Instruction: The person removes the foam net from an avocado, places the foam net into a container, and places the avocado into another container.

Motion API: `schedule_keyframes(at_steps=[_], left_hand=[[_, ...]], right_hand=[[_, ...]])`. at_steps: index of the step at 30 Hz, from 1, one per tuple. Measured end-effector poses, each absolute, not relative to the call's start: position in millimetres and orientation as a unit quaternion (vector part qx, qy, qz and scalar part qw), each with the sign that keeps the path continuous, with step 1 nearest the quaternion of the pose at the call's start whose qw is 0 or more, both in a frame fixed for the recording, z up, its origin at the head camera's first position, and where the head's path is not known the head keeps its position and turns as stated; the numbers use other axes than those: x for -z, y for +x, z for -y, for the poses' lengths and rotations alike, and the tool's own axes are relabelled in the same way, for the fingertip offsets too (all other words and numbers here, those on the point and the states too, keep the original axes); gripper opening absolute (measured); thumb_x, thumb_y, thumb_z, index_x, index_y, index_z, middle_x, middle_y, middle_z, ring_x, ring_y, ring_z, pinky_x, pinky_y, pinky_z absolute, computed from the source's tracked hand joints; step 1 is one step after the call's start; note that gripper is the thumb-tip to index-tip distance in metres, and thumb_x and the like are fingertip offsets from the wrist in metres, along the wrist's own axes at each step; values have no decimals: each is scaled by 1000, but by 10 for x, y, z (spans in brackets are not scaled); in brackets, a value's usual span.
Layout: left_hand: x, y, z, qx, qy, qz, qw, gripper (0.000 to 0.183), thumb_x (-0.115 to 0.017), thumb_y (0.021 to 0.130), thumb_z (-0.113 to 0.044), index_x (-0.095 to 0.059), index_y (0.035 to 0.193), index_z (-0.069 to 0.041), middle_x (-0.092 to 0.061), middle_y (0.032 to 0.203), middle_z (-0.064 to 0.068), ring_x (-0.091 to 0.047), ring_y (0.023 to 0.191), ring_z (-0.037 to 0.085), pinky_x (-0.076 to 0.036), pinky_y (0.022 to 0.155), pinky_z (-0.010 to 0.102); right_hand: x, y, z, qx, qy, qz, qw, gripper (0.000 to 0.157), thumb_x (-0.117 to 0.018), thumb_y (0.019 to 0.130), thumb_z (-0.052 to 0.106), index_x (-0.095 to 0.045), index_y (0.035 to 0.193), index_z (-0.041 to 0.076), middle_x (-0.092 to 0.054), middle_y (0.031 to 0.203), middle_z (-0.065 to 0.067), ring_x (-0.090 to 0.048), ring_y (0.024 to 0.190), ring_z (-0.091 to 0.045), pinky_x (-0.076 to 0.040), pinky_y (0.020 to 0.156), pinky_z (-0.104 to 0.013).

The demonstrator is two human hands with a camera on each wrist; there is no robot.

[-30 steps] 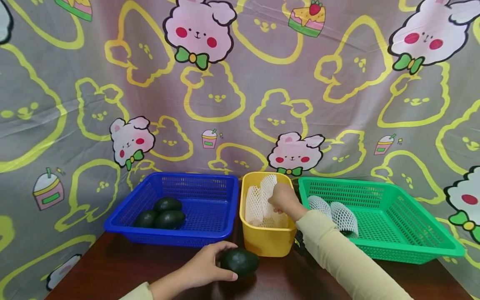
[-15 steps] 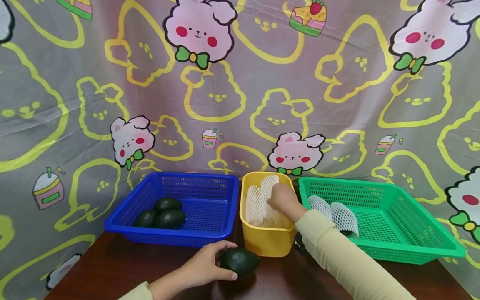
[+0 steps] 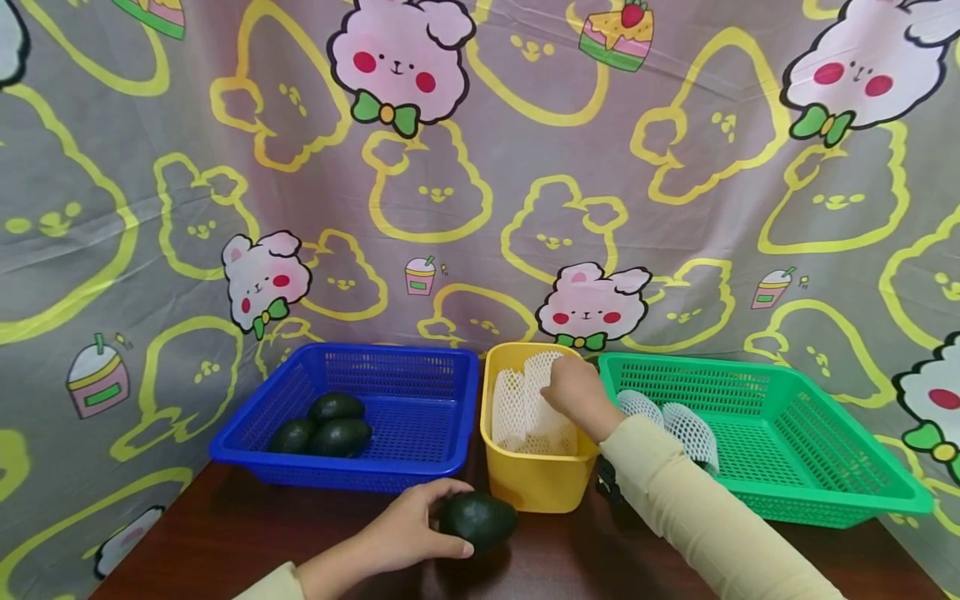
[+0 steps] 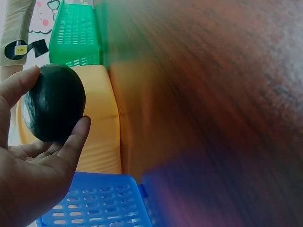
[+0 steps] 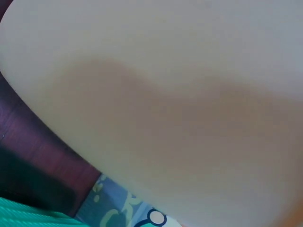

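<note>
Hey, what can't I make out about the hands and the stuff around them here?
- Head view: the fingertips of the right hand, hidden behind the hand itself; its grip is unclear.
- Head view: the yellow bin's floor, covered by foam nets.
- Head view: the green basket's near left corner, behind the right sleeve.
- Right wrist view: nearly everything, blocked by a pale, blurred shape.

I face a grey-mauve cloth (image 3: 465, 158) hanging across the far side and coming nearer at left, softly creased there. It carries white rabbit heads (image 3: 397, 62), yellow outlines and small drink cups (image 3: 97, 385). Below it I have a dark reddish-brown table (image 3: 225, 537), its wood grain catching pale light.
</note>
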State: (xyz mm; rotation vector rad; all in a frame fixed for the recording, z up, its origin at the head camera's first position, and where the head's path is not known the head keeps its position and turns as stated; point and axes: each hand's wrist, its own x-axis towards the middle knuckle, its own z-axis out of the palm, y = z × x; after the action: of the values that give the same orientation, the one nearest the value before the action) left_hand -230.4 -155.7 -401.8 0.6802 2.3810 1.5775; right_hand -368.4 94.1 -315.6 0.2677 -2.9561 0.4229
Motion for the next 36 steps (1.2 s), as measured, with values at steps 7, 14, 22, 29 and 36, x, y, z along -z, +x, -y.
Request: schedule_keyframes(at_steps=[7,14,22,29,36], left_hand=[[3967,-2285,1574,-524,232,-814,92,58,-84,73,-17,-58,123,-4,-63,108,5,-64,92,12,-53,73,24],[3908,-2262,1607,-520,237,-816,86,58,-84,74,-17,-58,124,-4,-63,110,6,-63,93,13,-53,73,24],[3844,-2236,1658,-522,234,-815,88,60,-83,74,-16,-57,127,-4,-61,114,8,-64,92,14,-54,73,26],[3749,-2181,1756,-522,241,-815,70,62,-84,75,-16,-56,129,-4,-60,120,10,-64,96,16,-54,75,27],[3638,-2151,1879,-518,243,-818,62,60,-82,78,-20,-56,129,-5,-61,120,10,-64,100,19,-54,78,28]], right_hand=[[3075,-3625,-961,-151,74,983,70,33,-75,86,24,-58,65,5,-49,63,-6,-52,59,-21,-44,54,-29],[3058,-3486,-955,-178,93,977,68,35,-77,84,25,-54,66,4,-42,58,-5,-47,53,-20,-40,50,-28],[3047,-3356,-991,-177,105,974,90,35,-78,83,27,-56,80,0,-50,65,-9,-51,59,-22,-44,54,-30],[2994,-3168,-995,-193,133,964,125,42,-79,82,28,-65,101,-6,-62,71,-9,-57,62,-21,-51,58,-35],[3041,-2951,-937,-249,188,942,127,38,-79,82,23,-68,108,-2,-66,71,-3,-58,58,-13,-50,53,-26]])
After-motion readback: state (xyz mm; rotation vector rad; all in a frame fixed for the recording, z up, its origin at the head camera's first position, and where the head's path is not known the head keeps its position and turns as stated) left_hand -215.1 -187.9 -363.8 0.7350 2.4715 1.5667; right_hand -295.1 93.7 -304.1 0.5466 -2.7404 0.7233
